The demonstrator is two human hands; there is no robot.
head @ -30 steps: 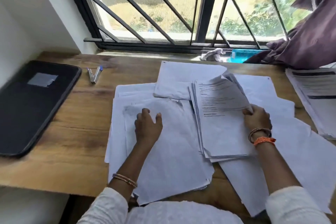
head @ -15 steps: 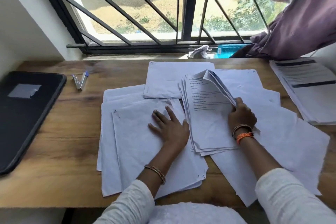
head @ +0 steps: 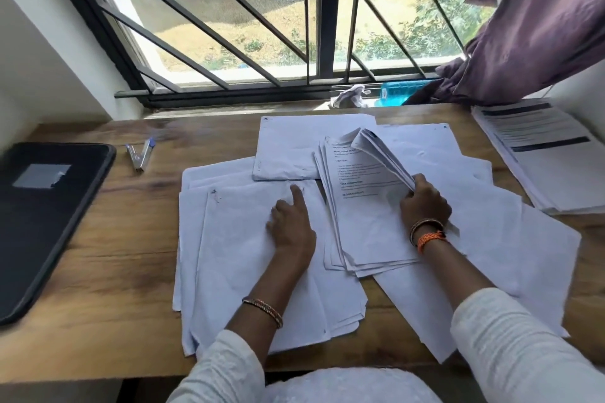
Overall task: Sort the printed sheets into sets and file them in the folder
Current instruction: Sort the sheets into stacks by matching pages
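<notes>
The right hand [head: 425, 203], right of centre in the frame, pinches a sheaf of lifted pages [head: 381, 152] by their right edge, fingers curled round them; the pages arch up and leftward from the grip, hinged over the printed stack [head: 363, 206] lying just left of that hand; the stack's long axis runs from the lower centre toward the window, tilted slightly left. The left hand [head: 289, 222], at centre, rests flat on the blank-side pile [head: 248, 258], index finger extended, the other fingers loosely bent, holding nothing. The black folder [head: 42, 216] lies closed at the left edge, well apart from both hands; the left hand is the nearer. Judged from this, turning the lifted pages leftward would land them beside the left hand; filing is not yet begun.
</notes>
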